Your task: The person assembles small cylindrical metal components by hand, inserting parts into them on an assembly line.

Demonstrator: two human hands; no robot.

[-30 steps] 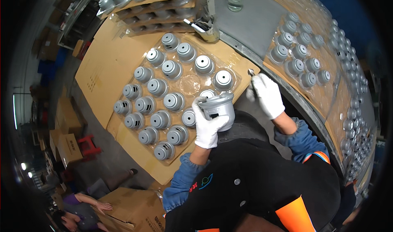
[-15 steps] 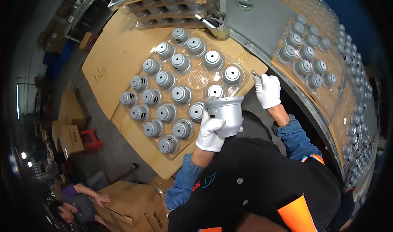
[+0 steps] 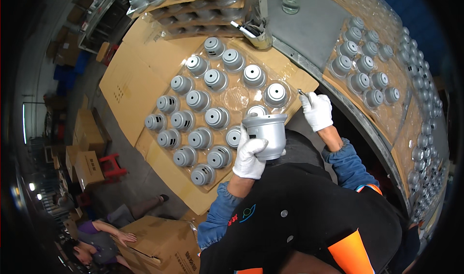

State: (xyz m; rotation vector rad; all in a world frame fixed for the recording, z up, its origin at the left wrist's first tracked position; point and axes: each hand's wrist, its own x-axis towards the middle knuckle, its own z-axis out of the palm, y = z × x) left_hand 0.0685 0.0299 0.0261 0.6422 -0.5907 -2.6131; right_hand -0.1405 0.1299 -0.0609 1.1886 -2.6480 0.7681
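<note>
My left hand (image 3: 249, 162), in a white glove, is wrapped round a silver-grey cup-shaped metal housing (image 3: 271, 137). Its wide rim faces up, and a dark slot shows in its side near my fingers. To the right, my gloved right hand (image 3: 319, 113) pinches a small, thin metal tool (image 3: 301, 93) whose kind is too small to make out. Beyond the held housing, several similar housings (image 3: 216, 118) stand in rows on a clear plastic tray (image 3: 236, 98), most showing a stepped top with a round hole.
Cardboard sheets (image 3: 131, 75) lie under the tray. Stacked trays of housings (image 3: 198, 8) stand at the back, beside a pen holder (image 3: 261, 39). A bottle (image 3: 291, 0) and more housings (image 3: 360, 82) are on the grey table at right. A person bends over a carton (image 3: 159, 235) at lower left.
The view has shifted slightly, so the tray and table sit a little lower and to the right. Both hands keep nearly the same pose and grip.
</note>
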